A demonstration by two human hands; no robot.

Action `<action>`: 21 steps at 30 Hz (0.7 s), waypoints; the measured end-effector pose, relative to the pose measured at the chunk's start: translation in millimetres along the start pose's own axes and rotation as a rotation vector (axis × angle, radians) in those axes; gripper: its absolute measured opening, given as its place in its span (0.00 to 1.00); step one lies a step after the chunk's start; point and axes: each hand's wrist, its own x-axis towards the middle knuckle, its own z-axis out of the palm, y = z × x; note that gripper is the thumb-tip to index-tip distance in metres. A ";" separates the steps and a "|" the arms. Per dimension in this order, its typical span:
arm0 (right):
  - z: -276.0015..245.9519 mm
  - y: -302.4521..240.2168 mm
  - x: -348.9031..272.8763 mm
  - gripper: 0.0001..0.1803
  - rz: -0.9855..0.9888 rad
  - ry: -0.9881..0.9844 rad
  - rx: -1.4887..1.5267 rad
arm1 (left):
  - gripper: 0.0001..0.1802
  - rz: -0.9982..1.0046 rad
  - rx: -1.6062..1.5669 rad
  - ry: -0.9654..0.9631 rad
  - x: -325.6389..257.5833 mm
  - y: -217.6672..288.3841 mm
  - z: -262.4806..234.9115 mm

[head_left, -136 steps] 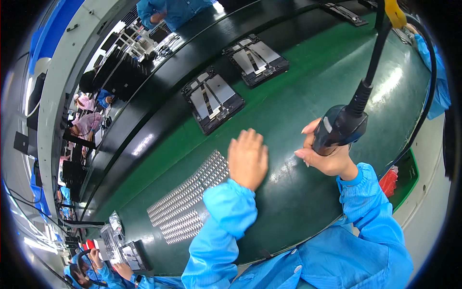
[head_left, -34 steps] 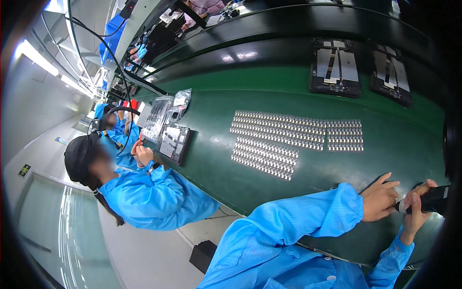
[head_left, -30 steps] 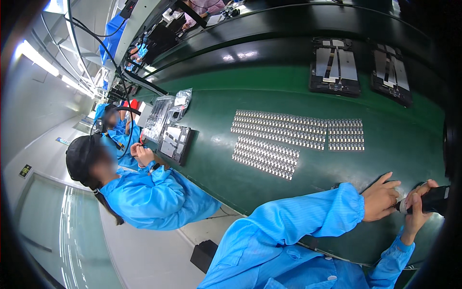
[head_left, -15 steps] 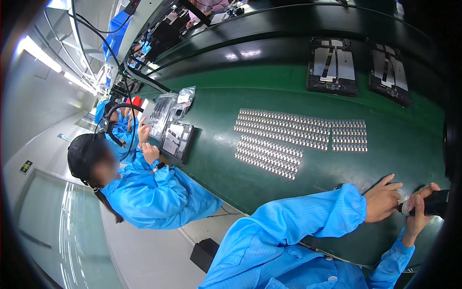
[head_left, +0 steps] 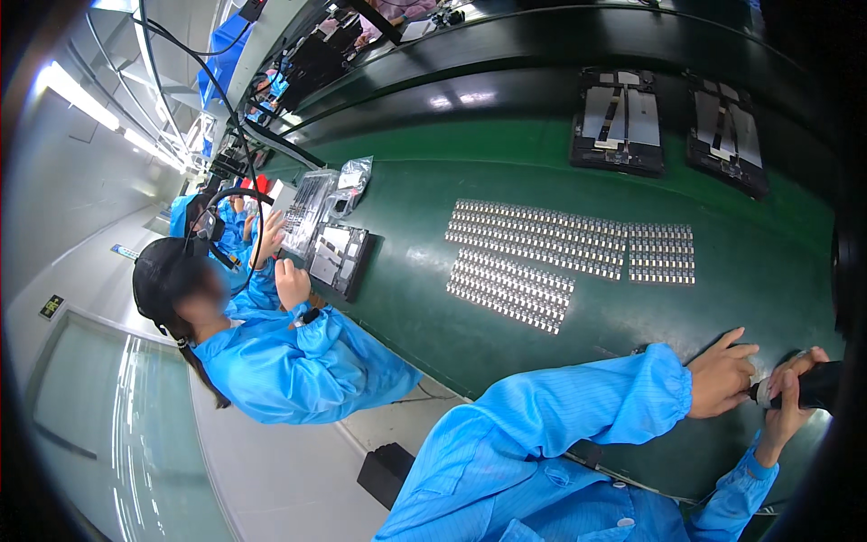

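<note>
At the right edge my right hand [head_left: 789,394] is closed round a dark, rounded handheld tool [head_left: 820,387] with a pale collar [head_left: 764,394]; its exact kind is hard to make out. Just left of the collar, my left hand [head_left: 721,374] lies low over the green table, fingers stretched out and apart. Whatever may lie under its palm is hidden. Beyond my left forearm, several rows of small silvery parts [head_left: 535,237] are laid out in blocks, with a smaller block [head_left: 662,254] at their right end.
Two opened tablet-like devices [head_left: 618,122] [head_left: 726,134] lie at the far right of the green table [head_left: 406,298]. On the left, a co-worker in a blue smock [head_left: 289,366] works beside another opened device [head_left: 340,260]. Clear plastic bags [head_left: 350,185] lie behind it. A black box [head_left: 386,474] stands below.
The co-worker's hands have shifted slightly over the opened device. The whole view has moved a little. My hands and the dark tool keep nearly the same pose.
</note>
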 end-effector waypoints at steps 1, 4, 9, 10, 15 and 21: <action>-0.6 0.4 0.0 0.24 -0.006 -0.001 -0.005 | 0.10 -0.005 -0.009 -0.008 0.2 0.5 -1.1; -2.0 1.3 -1.0 0.24 -0.012 0.000 -0.027 | 0.10 -0.012 -0.019 -0.020 0.0 1.5 -2.9; -2.2 -1.2 -0.9 0.24 -0.015 -0.003 -0.042 | 0.10 0.004 -0.036 0.023 0.3 4.8 -3.4; -1.7 -2.3 -0.9 0.24 -0.007 -0.001 -0.035 | 0.09 -0.006 -0.028 0.001 1.0 6.0 -5.5; 1.6 -1.5 -1.0 0.23 0.001 -0.012 -0.011 | 0.09 -0.014 -0.007 -0.015 0.4 7.0 -8.5; 1.2 -4.6 -0.9 0.24 0.003 0.003 -0.013 | 0.10 -0.002 0.013 -0.026 0.2 9.4 -11.8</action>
